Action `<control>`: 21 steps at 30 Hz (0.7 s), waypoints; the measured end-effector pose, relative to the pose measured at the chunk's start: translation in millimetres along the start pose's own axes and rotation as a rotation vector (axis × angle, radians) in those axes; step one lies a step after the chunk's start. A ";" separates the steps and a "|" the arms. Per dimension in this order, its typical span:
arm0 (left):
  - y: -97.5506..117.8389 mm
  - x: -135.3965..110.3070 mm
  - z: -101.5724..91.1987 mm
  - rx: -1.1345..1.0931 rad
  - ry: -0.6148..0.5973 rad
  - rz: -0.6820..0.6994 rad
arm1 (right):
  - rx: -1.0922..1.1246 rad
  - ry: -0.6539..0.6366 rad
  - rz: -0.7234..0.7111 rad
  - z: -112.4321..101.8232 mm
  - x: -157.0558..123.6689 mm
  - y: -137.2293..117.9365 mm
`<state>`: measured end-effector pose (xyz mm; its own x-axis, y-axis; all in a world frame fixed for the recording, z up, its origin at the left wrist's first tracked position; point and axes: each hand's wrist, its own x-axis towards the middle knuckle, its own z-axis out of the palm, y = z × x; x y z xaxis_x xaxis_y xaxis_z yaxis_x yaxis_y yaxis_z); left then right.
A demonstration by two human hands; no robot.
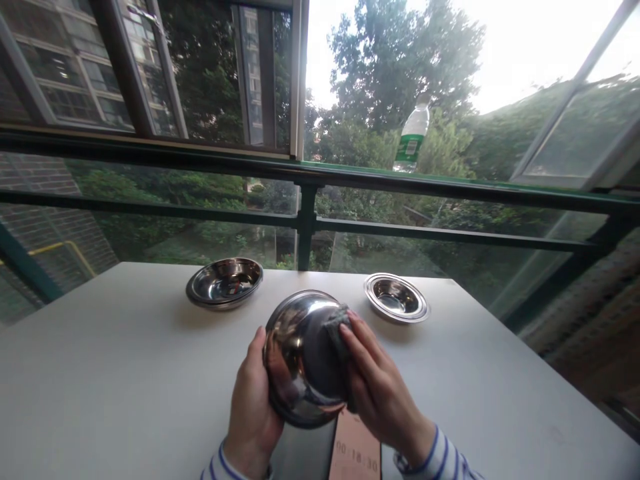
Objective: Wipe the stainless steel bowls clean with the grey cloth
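A shiny steel bowl [295, 360] is held tilted above the table, its rounded underside turned up towards me. My left hand [255, 400] grips its left rim, thumb along the edge. In my right hand [380, 383] is a dark grey-green cloth [337, 321], bunched under the fingers and pressed against the right part of the bowl's base. Much of the cloth is hidden by the fingers. Partly covered by the bowl and right hand, a phone [354, 450] with a pinkish screen showing digits lies below them.
On the white table [125, 373], steel bowls [225, 283], apparently stacked, stand at the back left. Another steel bowl [397, 298] is at the back right. Beyond the table runs a dark green railing [350, 175], with a green-labelled plastic bottle [413, 137] on it.
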<state>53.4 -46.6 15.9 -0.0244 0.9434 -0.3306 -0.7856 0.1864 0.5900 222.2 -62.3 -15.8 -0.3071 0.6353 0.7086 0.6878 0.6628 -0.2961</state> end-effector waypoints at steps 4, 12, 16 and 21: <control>-7.3 -3.3 -6.7 0.129 -0.085 0.028 | 0.220 0.073 0.349 -3.1 14.8 20.1; -7.2 -8.2 2.4 0.264 -0.104 0.032 | 0.214 -0.076 0.159 -13.5 55.2 -1.9; -6.1 -4.0 2.3 0.305 -0.073 0.087 | 0.056 -0.140 -0.117 -12.6 55.1 -26.8; -3.3 -0.3 -2.9 0.315 -0.046 0.228 | -0.060 -0.112 -0.366 -4.8 43.7 -45.7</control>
<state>54.2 -48.3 11.9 -0.1429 0.9804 -0.1354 -0.5347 0.0387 0.8442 180.5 -66.7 31.8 -0.6070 0.4024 0.6853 0.5557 0.8314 0.0040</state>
